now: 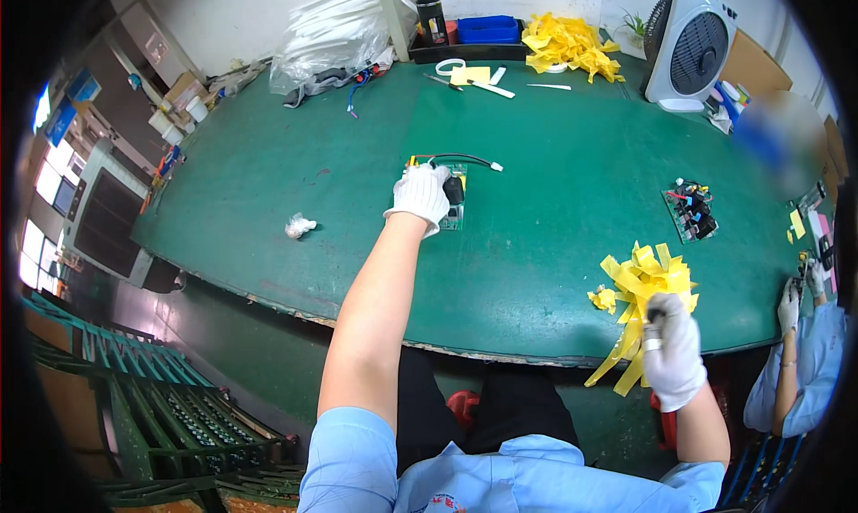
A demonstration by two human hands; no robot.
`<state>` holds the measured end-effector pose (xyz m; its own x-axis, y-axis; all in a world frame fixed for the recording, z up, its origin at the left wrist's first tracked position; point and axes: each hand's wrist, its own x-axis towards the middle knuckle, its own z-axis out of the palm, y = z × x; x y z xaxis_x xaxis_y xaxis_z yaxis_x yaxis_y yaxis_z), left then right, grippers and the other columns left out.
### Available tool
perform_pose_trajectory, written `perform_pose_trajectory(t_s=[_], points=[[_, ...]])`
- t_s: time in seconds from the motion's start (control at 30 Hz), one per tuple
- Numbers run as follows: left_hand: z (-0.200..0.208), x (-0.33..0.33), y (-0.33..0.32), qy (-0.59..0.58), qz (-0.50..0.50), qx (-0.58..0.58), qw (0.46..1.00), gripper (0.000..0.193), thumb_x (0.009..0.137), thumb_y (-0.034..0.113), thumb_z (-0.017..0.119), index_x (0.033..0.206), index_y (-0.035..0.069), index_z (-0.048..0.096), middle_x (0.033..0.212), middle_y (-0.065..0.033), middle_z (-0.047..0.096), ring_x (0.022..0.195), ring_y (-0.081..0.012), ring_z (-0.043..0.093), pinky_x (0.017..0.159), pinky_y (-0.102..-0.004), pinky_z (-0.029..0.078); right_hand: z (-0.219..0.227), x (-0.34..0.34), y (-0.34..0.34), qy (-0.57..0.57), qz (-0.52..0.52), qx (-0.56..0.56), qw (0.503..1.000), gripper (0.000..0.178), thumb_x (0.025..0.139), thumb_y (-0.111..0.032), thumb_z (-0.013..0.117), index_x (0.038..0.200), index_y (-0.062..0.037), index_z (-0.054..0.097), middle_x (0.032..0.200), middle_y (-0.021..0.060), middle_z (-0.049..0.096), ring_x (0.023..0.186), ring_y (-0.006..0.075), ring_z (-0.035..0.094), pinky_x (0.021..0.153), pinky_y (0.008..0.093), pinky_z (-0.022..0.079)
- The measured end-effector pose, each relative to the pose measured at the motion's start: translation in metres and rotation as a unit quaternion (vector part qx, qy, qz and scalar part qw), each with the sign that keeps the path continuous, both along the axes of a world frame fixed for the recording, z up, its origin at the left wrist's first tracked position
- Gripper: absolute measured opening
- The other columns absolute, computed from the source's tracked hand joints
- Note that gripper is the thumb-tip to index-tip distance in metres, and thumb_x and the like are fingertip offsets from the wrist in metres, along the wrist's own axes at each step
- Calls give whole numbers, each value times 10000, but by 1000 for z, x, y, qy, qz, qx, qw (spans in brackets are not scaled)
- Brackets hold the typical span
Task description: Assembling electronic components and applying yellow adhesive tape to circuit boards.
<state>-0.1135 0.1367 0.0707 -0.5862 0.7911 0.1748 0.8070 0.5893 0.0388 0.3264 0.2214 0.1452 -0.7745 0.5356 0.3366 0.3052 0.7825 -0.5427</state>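
On the tabletop, left hand grips a circuit board; right hand, nearer its edge, pinches yellow strips.

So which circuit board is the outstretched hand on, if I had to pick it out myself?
Start at the wide green table and look to its middle, well in front of the white fan. The small green circuit board lies there under the gloved left hand. Unlike the other board further right, it trails a black cable with a white plug.

Left hand gloved, outstretched; right hand fingers curled.
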Motion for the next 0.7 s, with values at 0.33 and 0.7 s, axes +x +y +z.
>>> perform_pose_trajectory(t_s=[0.33,0.7], points=[[29,133,-137,-112,-246,63,961,369,650,-19,574,994,95,645,954,-133,618,978,-360,576,869,-460,505,-65,-78,-68,-80,164,-24,983,274,883,-106,601,1156,-96,587,968,125,580,862,333,617,691,443,509],[28,146,-112,-101,-276,167,941,133,802,163,654,924,127,694,906,-28,684,909,-255,638,817,-424,463,-94,-97,-104,-21,82,38,996,241,843,-81,595,1084,-70,600,916,123,556,856,307,615,652,430,518]])
